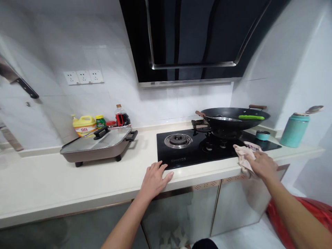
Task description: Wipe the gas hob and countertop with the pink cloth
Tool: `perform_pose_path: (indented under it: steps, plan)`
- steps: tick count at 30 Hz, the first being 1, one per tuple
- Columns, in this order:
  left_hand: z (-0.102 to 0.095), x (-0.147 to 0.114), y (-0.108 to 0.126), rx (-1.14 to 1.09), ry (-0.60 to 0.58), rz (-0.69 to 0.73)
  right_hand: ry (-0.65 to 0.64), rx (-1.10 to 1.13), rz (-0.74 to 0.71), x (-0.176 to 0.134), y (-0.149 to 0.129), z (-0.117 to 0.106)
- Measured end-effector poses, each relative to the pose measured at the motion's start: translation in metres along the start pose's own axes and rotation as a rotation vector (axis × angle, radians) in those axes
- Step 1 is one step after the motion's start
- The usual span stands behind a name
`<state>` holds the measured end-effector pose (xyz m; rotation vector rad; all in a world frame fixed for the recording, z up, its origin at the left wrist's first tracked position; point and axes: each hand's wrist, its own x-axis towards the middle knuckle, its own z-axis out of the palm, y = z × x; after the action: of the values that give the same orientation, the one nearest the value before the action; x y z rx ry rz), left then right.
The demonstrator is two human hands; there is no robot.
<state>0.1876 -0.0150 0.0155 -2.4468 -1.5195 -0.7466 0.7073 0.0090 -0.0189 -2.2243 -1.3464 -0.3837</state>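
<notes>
My right hand (261, 164) grips a pale, bunched cloth (244, 154) over the front right edge of the black cooktop (194, 152); my empty left hand (155, 177), fingers spread, rests at the cooktop's front left corner.

A black hood (193, 34) hangs over a hob (190, 152) carrying a wok (233, 125) in a kitchen, where a pan (93, 156) stands on the pale desk (33, 183) and a knife (27, 87) hangs on the wall (155, 107).

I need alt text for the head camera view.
A person's right hand holds a pale cloth at the front of a black stove; the left hand rests by its front-left corner. A wok sits on the right.
</notes>
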Motion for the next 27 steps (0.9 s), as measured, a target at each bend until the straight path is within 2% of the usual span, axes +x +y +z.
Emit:
perform_pose_path:
  steps: [2,4,7,10,14,16,19,22,24,27]
  plan:
    - [0.000,0.000,0.001,0.002,0.016,0.004,0.021,0.011,0.028,-0.027,-0.022,0.001]
    - [-0.001,0.001,0.002,0.002,0.024,0.003,0.066,0.069,-0.052,-0.063,-0.052,0.005]
    - [-0.004,0.001,0.004,0.015,0.009,0.005,0.174,0.219,-0.314,-0.119,-0.106,0.011]
    - [-0.005,0.002,0.004,0.032,0.006,0.011,0.184,0.338,-0.538,-0.163,-0.158,0.011]
    - [-0.001,0.003,0.000,0.043,0.035,0.020,0.066,0.367,-0.786,-0.194,-0.210,0.008]
    - [0.001,0.004,-0.003,0.038,0.048,0.025,0.086,0.368,-0.857,-0.198,-0.222,0.012]
    - [0.003,0.004,-0.007,0.025,0.047,0.022,0.248,0.372,-0.923,-0.191,-0.217,0.024]
    - [0.003,0.003,-0.008,0.021,0.028,0.016,0.352,0.388,-0.939,-0.168,-0.183,0.033]
    - [0.002,0.003,-0.008,0.026,0.011,0.015,0.341,0.387,-0.909,-0.144,-0.147,0.035]
    - [0.001,0.004,-0.006,0.042,0.004,0.022,0.236,0.315,-0.837,-0.103,-0.081,0.034]
